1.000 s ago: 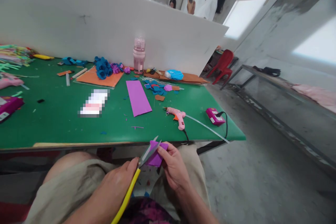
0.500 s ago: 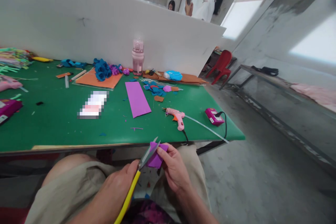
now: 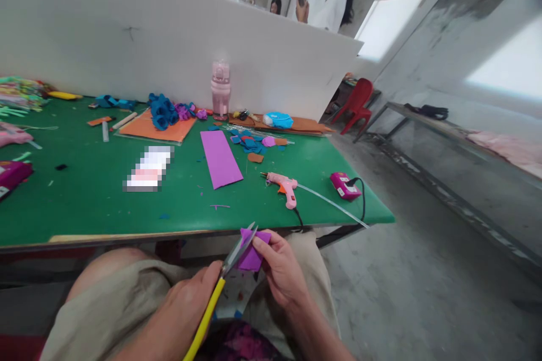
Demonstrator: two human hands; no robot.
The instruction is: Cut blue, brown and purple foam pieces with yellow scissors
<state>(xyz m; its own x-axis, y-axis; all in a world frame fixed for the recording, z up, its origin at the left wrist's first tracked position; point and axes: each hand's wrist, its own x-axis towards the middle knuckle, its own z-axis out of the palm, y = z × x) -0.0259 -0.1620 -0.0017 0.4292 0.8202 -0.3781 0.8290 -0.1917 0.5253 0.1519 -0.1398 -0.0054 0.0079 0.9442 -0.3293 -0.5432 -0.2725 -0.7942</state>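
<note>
My left hand (image 3: 193,294) is closed on a pair of scissors (image 3: 206,318) with yellow handles, over my lap just in front of the table edge. The steel blades are slightly parted, and a small purple paper piece (image 3: 251,258) lies between and beside them. My right hand (image 3: 283,271) pinches that piece by its right side, thumb on top. Beyond my hands, a larger purple paper strip (image 3: 221,159) lies on the green table (image 3: 186,203). A pink glue gun (image 3: 284,185) rests to its right, a clear glue stick trailing from its back.
A magenta power block (image 3: 345,186) sits near the right table end. Further back are blue paper flowers (image 3: 162,111), an orange sheet (image 3: 180,131), paper scraps (image 3: 247,141) and a pink bottle (image 3: 221,90). A white board (image 3: 169,39) stands behind; a person (image 3: 332,8) is beyond it.
The scissor tips have drawn slightly closer together at the purple paper piece. My hands stay almost in place. The person behind the board has shifted a little.
</note>
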